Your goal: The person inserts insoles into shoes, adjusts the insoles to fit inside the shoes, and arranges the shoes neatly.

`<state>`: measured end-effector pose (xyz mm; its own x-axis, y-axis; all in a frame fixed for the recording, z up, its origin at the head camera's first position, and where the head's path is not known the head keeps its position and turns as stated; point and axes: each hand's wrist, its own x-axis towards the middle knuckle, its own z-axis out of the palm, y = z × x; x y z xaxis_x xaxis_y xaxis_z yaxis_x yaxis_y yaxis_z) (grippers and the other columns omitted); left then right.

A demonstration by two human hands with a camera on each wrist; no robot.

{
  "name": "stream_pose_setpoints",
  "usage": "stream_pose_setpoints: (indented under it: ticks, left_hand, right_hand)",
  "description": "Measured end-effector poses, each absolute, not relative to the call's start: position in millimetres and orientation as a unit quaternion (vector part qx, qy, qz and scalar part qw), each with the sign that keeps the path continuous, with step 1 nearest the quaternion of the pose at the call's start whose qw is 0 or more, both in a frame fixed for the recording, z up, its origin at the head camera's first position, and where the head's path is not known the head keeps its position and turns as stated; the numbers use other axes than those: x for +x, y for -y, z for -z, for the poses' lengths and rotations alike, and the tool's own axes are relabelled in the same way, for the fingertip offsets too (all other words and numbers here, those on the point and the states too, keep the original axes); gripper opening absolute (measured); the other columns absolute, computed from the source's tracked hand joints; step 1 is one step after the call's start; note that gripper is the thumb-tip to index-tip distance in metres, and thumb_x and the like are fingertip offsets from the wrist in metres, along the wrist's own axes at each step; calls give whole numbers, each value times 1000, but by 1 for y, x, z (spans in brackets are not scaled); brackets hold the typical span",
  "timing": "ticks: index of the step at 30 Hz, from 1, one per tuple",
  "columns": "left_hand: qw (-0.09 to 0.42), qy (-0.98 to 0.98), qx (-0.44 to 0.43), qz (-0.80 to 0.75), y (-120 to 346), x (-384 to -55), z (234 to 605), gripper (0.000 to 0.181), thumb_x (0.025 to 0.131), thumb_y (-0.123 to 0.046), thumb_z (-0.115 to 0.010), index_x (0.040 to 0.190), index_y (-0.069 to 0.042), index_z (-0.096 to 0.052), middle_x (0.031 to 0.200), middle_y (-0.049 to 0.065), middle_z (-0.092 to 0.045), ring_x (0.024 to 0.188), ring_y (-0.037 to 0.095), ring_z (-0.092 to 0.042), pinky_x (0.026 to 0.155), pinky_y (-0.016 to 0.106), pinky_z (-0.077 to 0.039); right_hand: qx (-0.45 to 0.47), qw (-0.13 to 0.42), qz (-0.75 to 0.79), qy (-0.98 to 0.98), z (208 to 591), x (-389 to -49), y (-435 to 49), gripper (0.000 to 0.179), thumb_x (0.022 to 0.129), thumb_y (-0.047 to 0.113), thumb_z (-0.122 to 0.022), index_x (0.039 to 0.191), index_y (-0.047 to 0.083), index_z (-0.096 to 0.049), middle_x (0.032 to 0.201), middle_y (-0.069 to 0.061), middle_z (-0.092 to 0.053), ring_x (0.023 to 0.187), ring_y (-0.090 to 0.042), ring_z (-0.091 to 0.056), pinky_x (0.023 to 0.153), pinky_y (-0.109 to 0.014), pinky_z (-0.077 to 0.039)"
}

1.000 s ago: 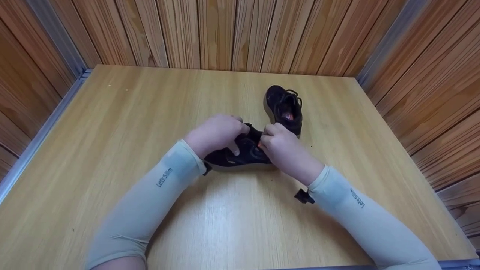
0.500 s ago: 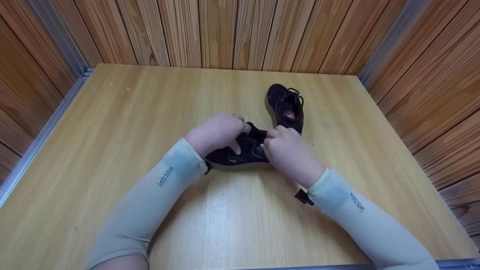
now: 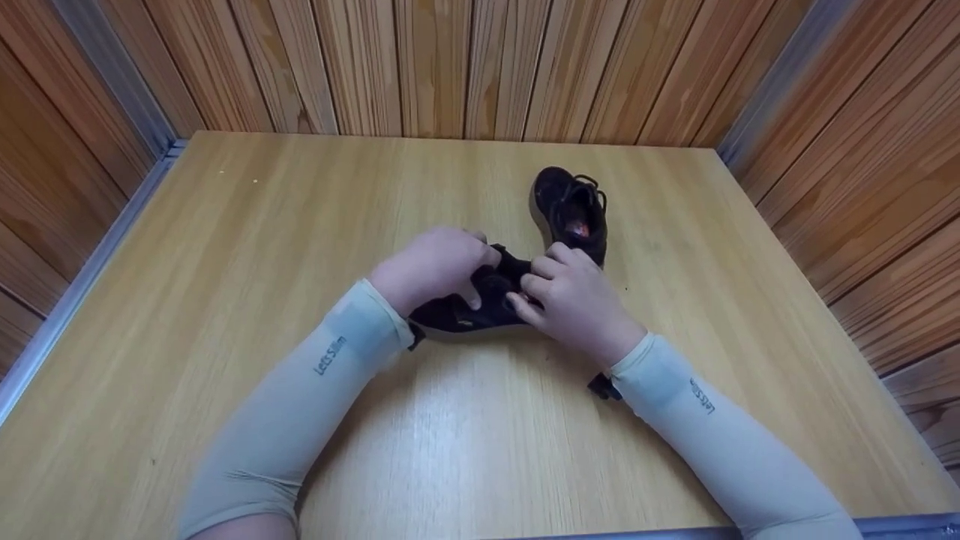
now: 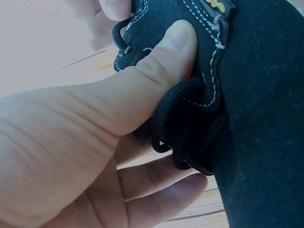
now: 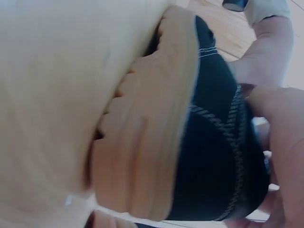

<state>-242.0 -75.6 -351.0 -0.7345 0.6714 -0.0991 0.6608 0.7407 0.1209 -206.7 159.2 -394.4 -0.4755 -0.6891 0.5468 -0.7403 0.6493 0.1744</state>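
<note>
A black lace-up shoe (image 3: 487, 322) lies sideways on the table, its toe to the left. My left hand (image 3: 439, 264) grips it at the lacing: in the left wrist view the thumb presses the white-stitched upper (image 4: 209, 42) beside the black laces (image 4: 178, 102), with fingers on the far side. At the heel end, my right hand (image 3: 574, 300) holds the collar, thumb on the near side and fingers bent over the opening. The right wrist view shows the tan sole (image 5: 142, 123) against the table and the black heel (image 5: 213, 156). The shoe's inside is mostly hidden by my right hand.
A second black shoe (image 3: 551, 191) stands just behind my right hand, toe pointing away, with a reddish insole (image 3: 577, 227). The wooden table (image 3: 300, 195) meets plank walls (image 3: 435, 67) at the back and sides.
My right hand's fingers have loosened from a tight bunch at the collar and spread, with the thumb now out on the near side. The left hand and the shoes stay nearly where they were.
</note>
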Motion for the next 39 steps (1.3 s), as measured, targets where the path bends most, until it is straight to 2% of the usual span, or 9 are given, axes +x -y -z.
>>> stream_pose_setpoints:
  ticks: [15,20,24,29,32,36,39]
  left_hand:
    - [65,-934,348,-43,77,-241,346,43,81,-33,-95,117,-17,-76,116,7,-70,105,31,-72,97,49,-61]
    - [75,-934,346,-42,77,-241,345,43,83,-33,-94,119,-18,-76,118,6,-70,107,30,-72,98,50,-61]
    - [76,-934,346,-37,77,-241,349,46,83,-34,-94,123,-19,-76,117,7,-70,106,31,-72,97,50,-61]
    - [76,-934,347,-42,77,-238,353,45,83,-34,-94,121,-19,-76,116,7,-70,104,32,-72,97,50,-61]
    - [77,-933,347,-51,78,-237,354,41,83,-32,-94,118,-18,-76,116,6,-70,104,31,-72,97,49,-61]
    - [71,-932,350,-55,78,-238,352,38,83,-30,-95,115,-19,-77,115,6,-70,103,30,-71,97,48,-60]
    - [69,-932,351,-56,77,-239,350,39,82,-29,-95,115,-20,-77,115,6,-69,103,30,-71,97,48,-60]
  right_hand:
    - [417,303,14,857,396,-209,-159,46,102,42,-71,67,14,-73,67,0,-70,65,-20,-70,71,-45,-50]
    - [400,241,55,883,390,-204,-156,54,108,50,-62,69,14,-72,70,-1,-73,68,-23,-72,73,-46,-48]
    - [387,186,64,901,390,-200,-156,55,110,54,-57,78,14,-74,78,-2,-74,77,-26,-73,73,-48,-47]
    - [373,142,89,912,389,-194,-155,55,109,61,-55,92,13,-77,87,-4,-78,86,-27,-74,77,-50,-48]
    - [373,134,119,910,386,-192,-153,59,106,66,-56,94,12,-76,79,-5,-76,79,-28,-74,76,-50,-48]
    - [381,141,142,902,381,-192,-151,63,103,69,-61,82,10,-72,62,-5,-66,61,-31,-69,67,-49,-49]
    - [383,137,145,902,378,-194,-150,64,101,68,-63,74,11,-68,57,-4,-62,56,-31,-67,65,-49,-51]
